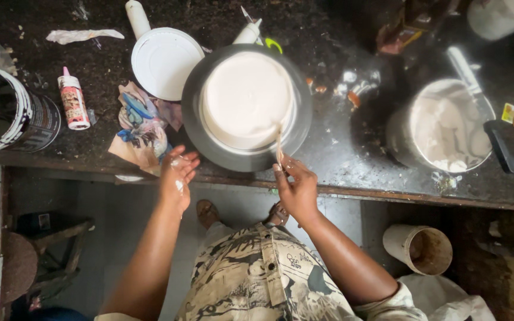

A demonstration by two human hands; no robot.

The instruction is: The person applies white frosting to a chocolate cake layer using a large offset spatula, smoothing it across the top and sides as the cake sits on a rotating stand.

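Observation:
A round cake covered in smooth white frosting stands on a dark round turntable at the counter's front edge. My right hand pinches a thin flat scraper held upright against the cake's near right side. My left hand hovers open by the turntable's left rim, its palm smeared with white frosting, holding nothing.
A metal bowl of white frosting with a black-handled spatula sits at the right. A white lid, crumpled wrappers, a small bottle and a dark bucket lie left. A cup stands on the floor.

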